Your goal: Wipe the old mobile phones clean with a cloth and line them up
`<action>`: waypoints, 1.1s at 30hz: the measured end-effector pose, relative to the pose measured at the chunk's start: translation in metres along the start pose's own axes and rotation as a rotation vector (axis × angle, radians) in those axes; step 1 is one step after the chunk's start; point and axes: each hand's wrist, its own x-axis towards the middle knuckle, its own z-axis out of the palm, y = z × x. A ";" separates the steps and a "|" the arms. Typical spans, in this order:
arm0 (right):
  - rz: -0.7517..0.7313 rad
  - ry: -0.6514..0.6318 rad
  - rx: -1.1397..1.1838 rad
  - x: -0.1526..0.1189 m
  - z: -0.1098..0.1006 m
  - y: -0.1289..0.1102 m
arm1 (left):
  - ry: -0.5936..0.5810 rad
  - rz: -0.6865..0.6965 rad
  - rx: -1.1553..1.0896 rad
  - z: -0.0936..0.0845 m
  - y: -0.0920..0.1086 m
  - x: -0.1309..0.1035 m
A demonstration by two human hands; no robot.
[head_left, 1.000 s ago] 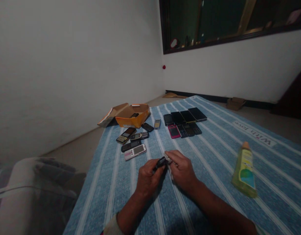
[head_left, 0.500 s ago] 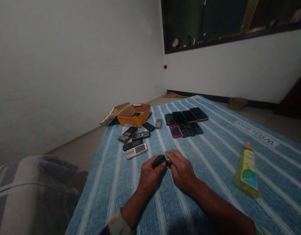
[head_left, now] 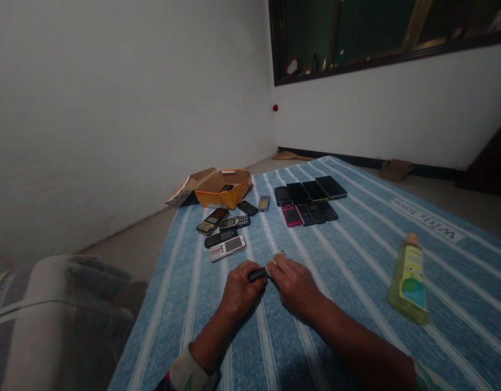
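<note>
Near the middle of the blue striped cloth (head_left: pixel 201 320), my left hand (head_left: pixel 240 288) grips a dark phone (head_left: pixel 257 275), seen edge-on. Fingers of my right hand (head_left: pixel 293 282) are pinched round a small whitish piece, perhaps cloth (head_left: pixel 270 267), against the phone's right end. Ahead and to the left lie several loose keypad phones, the closest a white and pink one (head_left: pixel 228 248). Beyond my right hand, more phones lie in two rows, among them a pink-framed one (head_left: pixel 291 215) and a large black one (head_left: pixel 331 187).
An open orange box (head_left: pixel 217 199) with a dark phone inside stands at the far left of the cloth. A bottle of yellow-green liquid (head_left: pixel 408 282) lies on the right. Grey-white fabric (head_left: pixel 50 320) is at the lower left, beside the cloth's edge.
My left hand has shifted slightly left and down, and the phone in it has turned from its rounded dark face to a narrow edge. The right hand stays against its end.
</note>
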 end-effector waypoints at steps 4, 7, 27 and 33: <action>0.162 -0.049 -0.073 -0.001 -0.004 0.014 | 0.001 -0.022 0.039 0.001 -0.001 0.000; 0.149 0.015 -0.038 0.000 -0.005 0.008 | 0.005 0.009 0.069 0.002 0.000 0.000; 0.332 -0.043 0.240 0.004 0.008 0.029 | -0.006 0.024 0.109 0.002 0.001 0.005; 0.361 -0.077 0.207 0.006 0.005 0.026 | -0.048 0.093 0.118 0.005 0.002 0.009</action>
